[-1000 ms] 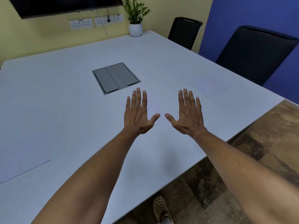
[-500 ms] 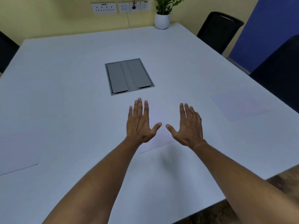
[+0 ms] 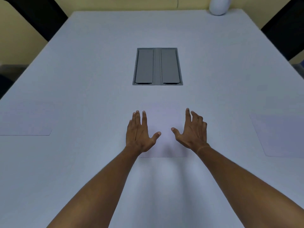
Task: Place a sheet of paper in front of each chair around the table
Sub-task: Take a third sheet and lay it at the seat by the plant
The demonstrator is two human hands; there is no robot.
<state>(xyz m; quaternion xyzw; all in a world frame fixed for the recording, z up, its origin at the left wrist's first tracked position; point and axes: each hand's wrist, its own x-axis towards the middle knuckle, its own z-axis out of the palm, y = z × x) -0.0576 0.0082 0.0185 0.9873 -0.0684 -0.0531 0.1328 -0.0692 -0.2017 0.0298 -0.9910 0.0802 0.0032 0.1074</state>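
Since half a second ago the view has swung square to the table, so the middle sheet of paper (image 3: 162,134) now lies straight ahead, and the right hand's fingers have begun to bend. That sheet lies flat between the two hands, its long axis running away from the person, near edge just below the wrists. The left hand (image 3: 139,131) overlaps its left margin and the right hand (image 3: 191,130) its right — both about equally near, each grip spread and holding nothing; whether the palms touch the paper I cannot tell. Thin, matte and pale, the sheet barely stands out from the smooth white table (image 3: 82,66). Two more sheets lie well apart, the left sheet (image 3: 24,119) and the right sheet (image 3: 279,134), each toward a side edge. Beyond sits a grey rectangular cable hatch (image 3: 157,66), a rounded white pot (image 3: 218,5), and dark chairs (image 3: 34,15) at the far corners.
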